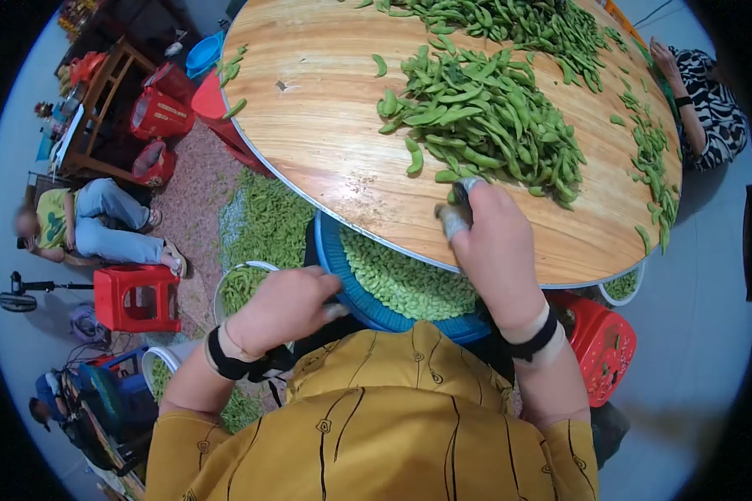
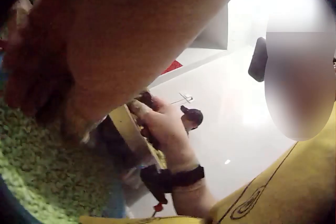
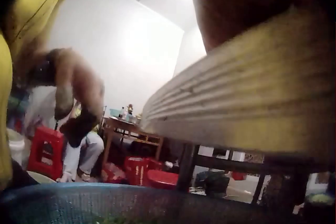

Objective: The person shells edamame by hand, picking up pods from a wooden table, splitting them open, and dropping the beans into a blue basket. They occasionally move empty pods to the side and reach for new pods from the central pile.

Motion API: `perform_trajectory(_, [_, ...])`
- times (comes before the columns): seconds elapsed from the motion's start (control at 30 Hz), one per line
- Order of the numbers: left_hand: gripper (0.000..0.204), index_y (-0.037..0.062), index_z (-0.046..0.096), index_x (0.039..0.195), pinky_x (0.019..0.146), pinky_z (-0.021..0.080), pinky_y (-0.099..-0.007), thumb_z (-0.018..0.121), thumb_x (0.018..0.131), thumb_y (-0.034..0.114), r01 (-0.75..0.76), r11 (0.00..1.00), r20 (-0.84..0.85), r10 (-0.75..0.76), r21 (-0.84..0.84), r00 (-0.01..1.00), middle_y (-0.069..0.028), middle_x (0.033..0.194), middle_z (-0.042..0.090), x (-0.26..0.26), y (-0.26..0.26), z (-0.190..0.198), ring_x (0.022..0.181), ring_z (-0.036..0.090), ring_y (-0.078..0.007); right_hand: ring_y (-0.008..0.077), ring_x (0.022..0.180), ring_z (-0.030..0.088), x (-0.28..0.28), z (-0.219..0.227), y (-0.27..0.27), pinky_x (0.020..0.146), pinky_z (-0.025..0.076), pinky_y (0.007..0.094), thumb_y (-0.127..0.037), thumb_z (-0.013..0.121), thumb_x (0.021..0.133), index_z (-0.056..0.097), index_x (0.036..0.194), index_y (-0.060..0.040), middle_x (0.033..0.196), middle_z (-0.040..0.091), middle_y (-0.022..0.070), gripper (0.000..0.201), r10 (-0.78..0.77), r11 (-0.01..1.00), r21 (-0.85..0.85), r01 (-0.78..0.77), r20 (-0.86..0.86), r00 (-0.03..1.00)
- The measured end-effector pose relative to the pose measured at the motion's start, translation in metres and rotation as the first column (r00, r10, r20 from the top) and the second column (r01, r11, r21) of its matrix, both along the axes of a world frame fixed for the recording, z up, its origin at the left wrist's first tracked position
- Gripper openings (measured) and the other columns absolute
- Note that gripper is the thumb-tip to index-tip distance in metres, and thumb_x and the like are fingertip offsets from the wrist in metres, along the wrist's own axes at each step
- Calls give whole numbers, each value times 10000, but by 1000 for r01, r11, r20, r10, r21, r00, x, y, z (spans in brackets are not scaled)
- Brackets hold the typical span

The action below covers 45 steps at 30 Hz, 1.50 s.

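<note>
A heap of green edamame pods (image 1: 493,117) lies on the round wooden table (image 1: 309,134). My right hand (image 1: 500,242) reaches over the table's near edge to the heap's front, its wrapped thumb and forefinger apart beside the nearest pods. Below the edge, a blue basket (image 1: 332,255) holds many shelled beans (image 1: 409,280). At the basket's left rim hovers my left hand (image 1: 286,307), fingers loosely bent and nothing visible in them. The left wrist view shows it blurred above the beans; the right wrist view shows its fingers (image 3: 64,103) hanging down, tips covered.
A white bucket of pods (image 1: 242,288) stands left of the basket, before more pods (image 1: 263,217) spread on the floor. Red stools (image 1: 138,296) stand at left and right. One person (image 1: 100,221) sits at left; another (image 1: 706,108) is at the table's far right.
</note>
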<state>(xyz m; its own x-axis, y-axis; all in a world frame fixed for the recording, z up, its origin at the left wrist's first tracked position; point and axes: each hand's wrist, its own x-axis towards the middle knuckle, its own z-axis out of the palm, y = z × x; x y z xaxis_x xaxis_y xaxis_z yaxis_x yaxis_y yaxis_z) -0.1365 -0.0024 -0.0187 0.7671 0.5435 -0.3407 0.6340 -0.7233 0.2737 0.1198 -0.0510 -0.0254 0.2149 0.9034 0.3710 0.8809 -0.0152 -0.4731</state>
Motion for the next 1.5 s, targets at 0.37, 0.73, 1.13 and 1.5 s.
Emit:
perform_trajectory(0.37, [327,-9,563,1113,775,487,-413,590,790,33,-62,993,766,119,-103,632,-188,971,562,101,9,7,903,570,-377,33,482,458,24,27,-22,420,336,228,-101,644,856,617,860,-16,606,524,-37,89,-206,953,-294,-70,-801,562])
perform_trajectory(0.73, [428,36,544,1201,760,510,-412,571,776,-4,78,996,765,-80,39,639,-199,1183,526,120,26,9,906,603,-389,21,585,467,33,29,-33,505,377,199,-47,627,852,628,966,-17,712,570,-52,118,-157,963,-243,-115,-856,492])
perform_trajectory(1.13, [155,35,633,1032,579,427,-221,546,907,66,64,680,434,390,-730,812,-21,800,628,106,8,12,659,532,-74,58,833,566,19,24,-54,745,477,229,-7,592,856,570,1122,25,892,634,17,269,-41,958,-132,-255,-942,334])
perform_trajectory(1.5, [200,-35,614,1028,786,509,-274,492,870,-23,75,702,537,467,-709,703,-68,907,670,104,0,3,872,630,-122,41,563,509,18,24,-63,520,425,189,8,475,831,487,1298,-26,843,639,-11,467,-36,921,-187,-343,-914,404])
